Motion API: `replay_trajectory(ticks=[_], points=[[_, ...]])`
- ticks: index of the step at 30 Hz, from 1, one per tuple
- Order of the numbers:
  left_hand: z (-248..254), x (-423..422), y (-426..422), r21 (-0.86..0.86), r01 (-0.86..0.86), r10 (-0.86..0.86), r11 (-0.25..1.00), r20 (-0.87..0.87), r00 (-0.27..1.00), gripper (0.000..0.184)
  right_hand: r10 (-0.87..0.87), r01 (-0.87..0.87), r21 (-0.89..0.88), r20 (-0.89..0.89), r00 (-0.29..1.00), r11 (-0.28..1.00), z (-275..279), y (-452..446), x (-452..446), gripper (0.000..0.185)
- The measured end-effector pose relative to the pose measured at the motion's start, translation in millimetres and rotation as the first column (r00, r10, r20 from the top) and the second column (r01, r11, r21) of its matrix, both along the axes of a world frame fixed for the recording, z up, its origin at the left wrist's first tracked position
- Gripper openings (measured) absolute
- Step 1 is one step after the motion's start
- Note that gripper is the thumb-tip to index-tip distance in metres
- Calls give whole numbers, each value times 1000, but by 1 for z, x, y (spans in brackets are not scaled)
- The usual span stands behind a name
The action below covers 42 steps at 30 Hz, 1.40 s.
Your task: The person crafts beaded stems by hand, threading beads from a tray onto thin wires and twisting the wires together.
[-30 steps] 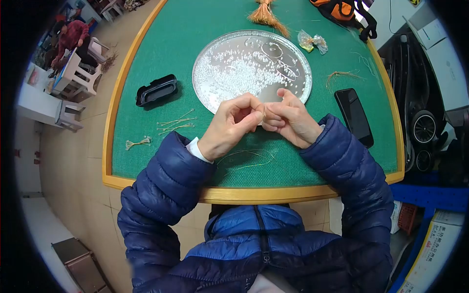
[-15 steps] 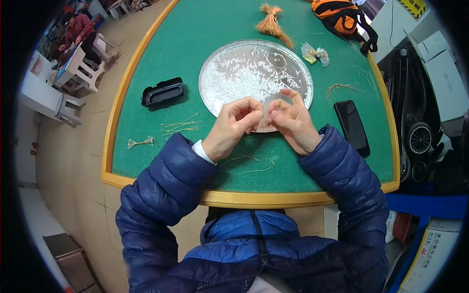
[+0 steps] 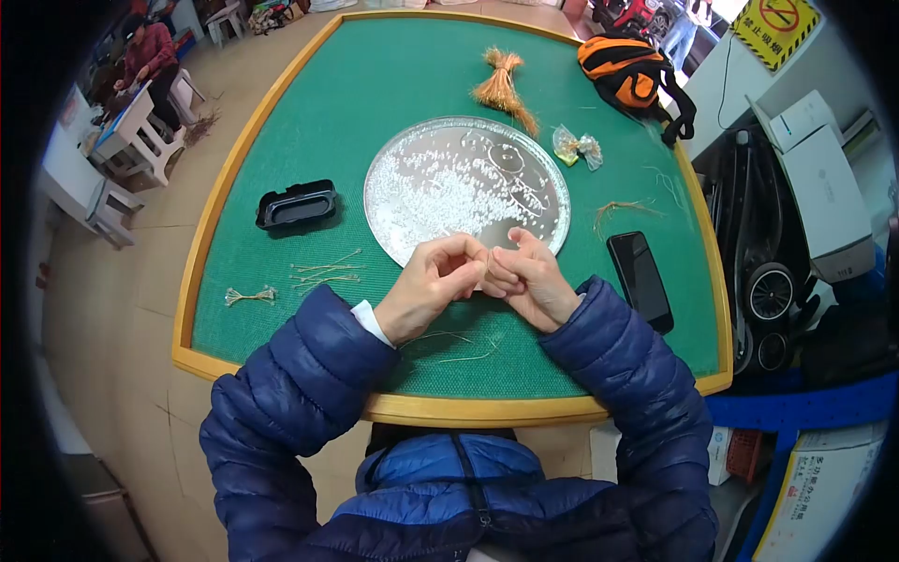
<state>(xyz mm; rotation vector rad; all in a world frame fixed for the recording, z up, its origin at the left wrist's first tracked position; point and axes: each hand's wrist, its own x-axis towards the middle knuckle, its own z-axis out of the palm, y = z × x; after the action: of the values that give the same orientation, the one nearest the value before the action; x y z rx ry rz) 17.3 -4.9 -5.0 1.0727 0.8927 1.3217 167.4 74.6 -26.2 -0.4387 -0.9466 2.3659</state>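
My left hand [image 3: 435,288] and my right hand [image 3: 536,284] meet over the near edge of a round metal tray [image 3: 554,183], fingertips touching. Both are closed in a pinch, and something fine, perhaps a wire, is between them, too small to make out. Small clear and white beads [image 3: 440,192] lie scattered across the tray. Thin loose wires [image 3: 468,358] rest on the green table just below my hands. Further left are several separate wire stems [image 3: 326,273] with small tips and a tied bundle of similar stems [image 3: 251,296].
A black plastic case [image 3: 296,208] sits left of the tray. Behind it lie a copper-coloured wire bundle [image 3: 501,86] and a small clear bag [image 3: 578,147]. A phone [image 3: 641,281] and an orange-black backpack [image 3: 626,75] are on the right. Another person [image 3: 148,56] sits far left.
My view has shifted, so the table appears lower and further left. My right hand's fingers have closed in against the left hand's fingertips; before, a small gap separated them.
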Motion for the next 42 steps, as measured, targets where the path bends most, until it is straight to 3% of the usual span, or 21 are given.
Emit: replay_trajectory(ticks=[4, 8, 13, 18, 23, 29, 34, 38, 39, 42], points=[[-4, 3, -2, 6, 14, -14, 1000, -34, 999, 3, 76, -76, -157, -8, 997, 985, -3, -2, 4, 33], [-2, -3, 1, 17, 1, -1, 1000, -21, 1000, 3, -11, 12, 129, -14, 1000, 992, -7, 1, 4, 33], [-3, -11, 4, -78, -32, 38, 996, 81, 996, 4, -259, 253, 158, 22, 966, 954, 13, -11, -3, 38], [-3, -10, 4, -105, -18, 31, 994, 126, 991, 5, -263, 234, 319, 49, 964, 918, 8, -7, 3, 46], [-5, -8, 4, -106, 16, 2, 994, 169, 986, 6, -210, 176, 306, 82, 974, 936, 6, -6, 3, 48], [-10, -6, 4, -98, 18, -2, 995, 166, 986, 4, -278, 256, 268, 48, 959, 929, 6, -8, 0, 44], [-8, -5, 3, -76, 20, -12, 997, 100, 995, 2, -86, 94, 230, -46, 995, 969, -3, -2, 6, 38], [-6, -1, 2, 50, -139, 147, 989, -246, 958, 5, -364, 224, 601, 121, 923, 767, 9, -8, 7, 32], [-6, 0, 2, 47, -145, 153, 988, -247, 957, 5, -358, 219, 600, 121, 926, 770, 11, -11, 6, 32], [-8, 3, 4, 287, -226, 344, 931, -479, 808, 6, -532, 261, 839, 39, 846, 477, 14, -21, 1, 30]])
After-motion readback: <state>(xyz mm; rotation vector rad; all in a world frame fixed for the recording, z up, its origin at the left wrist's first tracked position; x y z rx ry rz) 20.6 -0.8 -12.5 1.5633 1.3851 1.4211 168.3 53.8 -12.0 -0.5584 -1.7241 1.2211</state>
